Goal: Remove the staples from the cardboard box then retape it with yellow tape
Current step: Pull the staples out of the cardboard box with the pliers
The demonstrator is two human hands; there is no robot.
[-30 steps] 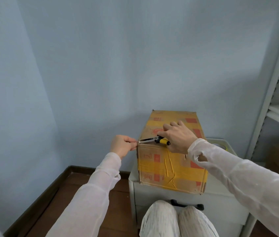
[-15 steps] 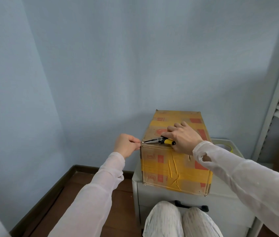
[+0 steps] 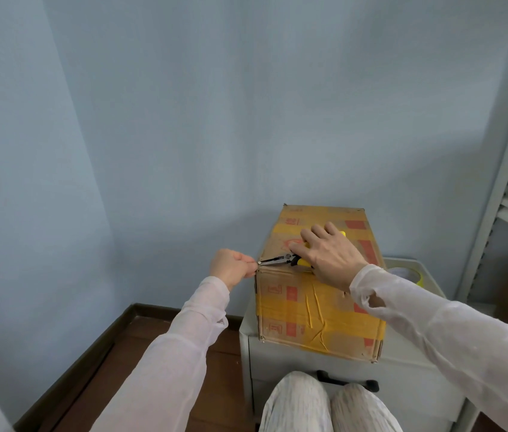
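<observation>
The cardboard box (image 3: 290, 321) sits on a small grey cabinet (image 3: 280, 357), close to the blue wall (image 3: 246, 120). There is open brown floor (image 3: 140, 353) on my left and a metal shelf (image 3: 502, 182) on my right. The box is rough, with wrinkly yellow tape (image 3: 318, 307) on it. My right hand (image 3: 327, 254) lies on top, holding the pliers (image 3: 277, 261). Their thin tips reach the left corner. My left hand (image 3: 231, 268) is curled tight there; I cannot tell what it pinches.

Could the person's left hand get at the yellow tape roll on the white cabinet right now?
Probably not directly. The left hand sits at the left corner of the yellow-taped cardboard box; the yellow tape roll lies on the white cabinet past the box's right side, and the right forearm crosses between.
</observation>
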